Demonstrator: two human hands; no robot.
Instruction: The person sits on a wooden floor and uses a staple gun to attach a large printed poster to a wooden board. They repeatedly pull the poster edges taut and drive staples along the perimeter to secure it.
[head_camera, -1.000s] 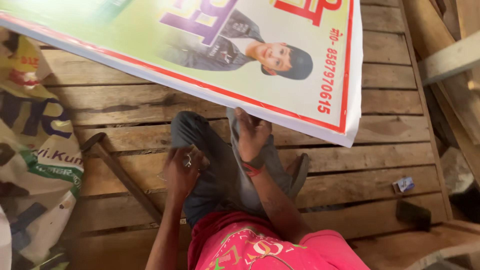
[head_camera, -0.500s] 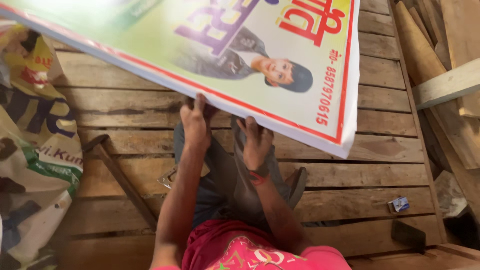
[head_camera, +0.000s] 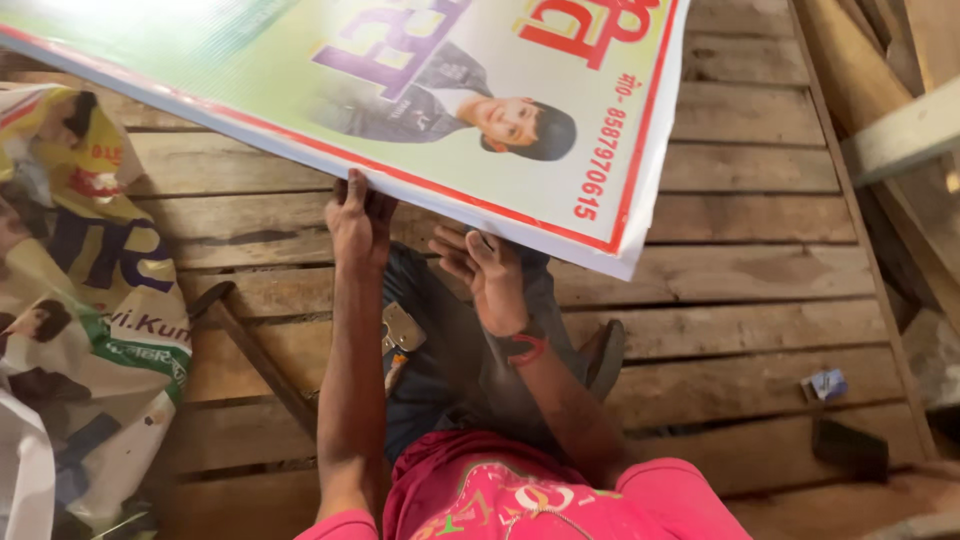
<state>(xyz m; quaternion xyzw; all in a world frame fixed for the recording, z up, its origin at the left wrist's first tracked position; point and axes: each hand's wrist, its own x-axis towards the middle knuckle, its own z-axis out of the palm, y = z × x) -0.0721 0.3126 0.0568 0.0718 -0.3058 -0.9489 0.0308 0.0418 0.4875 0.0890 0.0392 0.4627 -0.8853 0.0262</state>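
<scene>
Board: I am watching a large printed sign board (head_camera: 420, 90), flat and glossy, pale green with a red border; it is slanting above and ahead of both hands, its lower edge lying right at the fingertips.
Left hand: my left hand (head_camera: 357, 222) is reaching up to that lower edge, fingers extended and pressing against the underside; not a closed grip, as far as I can tell.
Right hand: my right hand (head_camera: 487, 268) is hovering just below the edge, fingers loosely curled and half open, gripping nothing I can make out; a red thread is circling the wrist.
Progress: judging from the frame, the board is being propped by the left hand only; a two-handed hold is not yet made, and the board's far end is running out of view.
Lap: grey trousers (head_camera: 450, 350) are sitting under the hands, with a small metal tool (head_camera: 400, 328) lying near the left forearm.
Floor: rough, worn wooden planks (head_camera: 740, 250) are spreading beyond the hands, gaps between the boards.
Left of the left arm: a crumpled printed banner (head_camera: 90, 300), soft and creased.
Right, farther off: slanted timber pieces (head_camera: 880, 90).
</scene>
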